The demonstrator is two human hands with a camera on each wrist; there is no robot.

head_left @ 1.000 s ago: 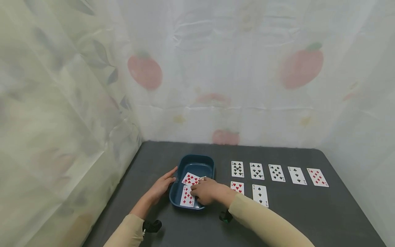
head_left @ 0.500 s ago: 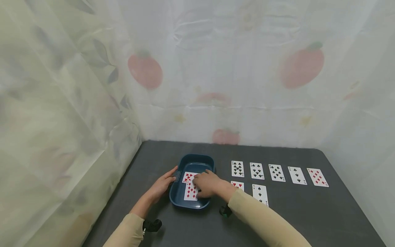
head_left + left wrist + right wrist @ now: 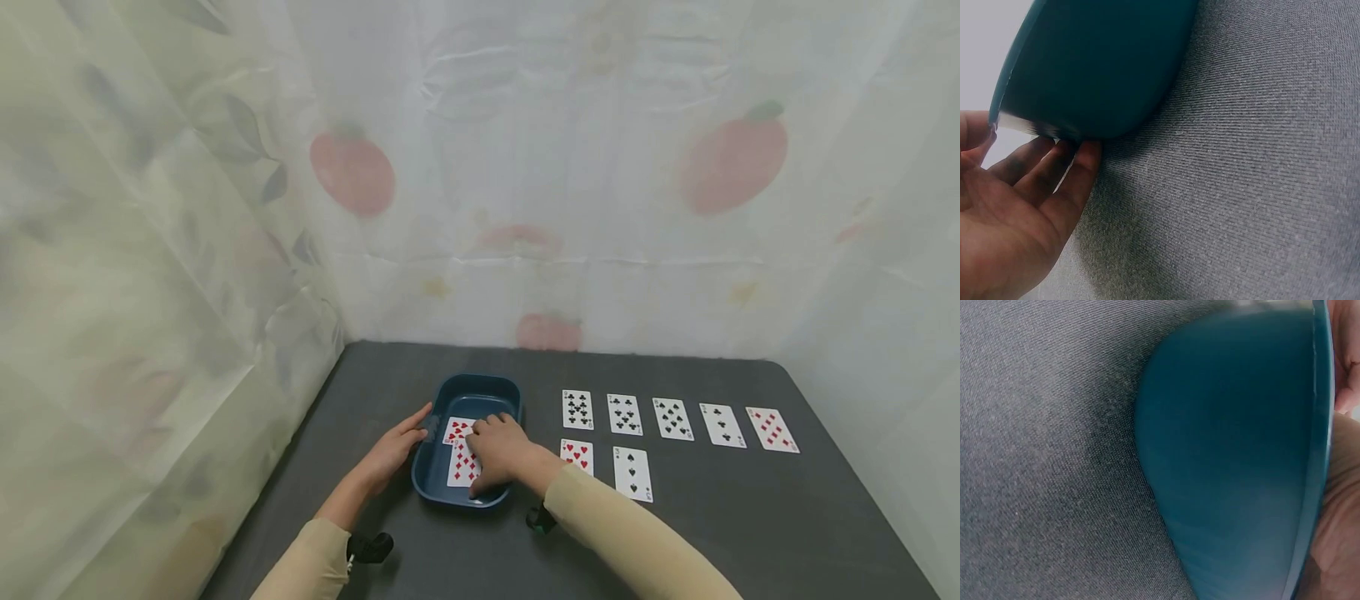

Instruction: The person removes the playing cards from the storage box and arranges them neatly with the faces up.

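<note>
A dark blue tray (image 3: pixel 465 385) stands on the table with playing cards inside. On top lies a diamonds card (image 3: pixel 461 468), overlapping a hearts card (image 3: pixel 456 429). My left hand (image 3: pixel 388 454) holds the tray at its left side. In the left wrist view, the fingertips (image 3: pixel 1090 150) touch the outer wall, with the thumb by the rim. My right hand (image 3: pixel 501 450) reaches inside over the cards, thumb toward the near end and fingers toward the far end. It covers their right part, so I cannot tell whether it grips one. The right wrist view shows mostly the tray's outer wall (image 3: pixel 1229 444).
Right of the tray, face-up cards lie in two rows on the dark grey table (image 3: pixel 420 358). The back row ends in a diamonds card (image 3: pixel 772 430). The front row has a hearts card (image 3: pixel 576 454) and a spades card (image 3: pixel 633 474). Printed curtains (image 3: pixel 555 275) enclose the table.
Over the last second, the diamonds card has shifted up and right onto the hearts card. My right hand's thumb has since spread down toward the near end. The left hand stays put.
</note>
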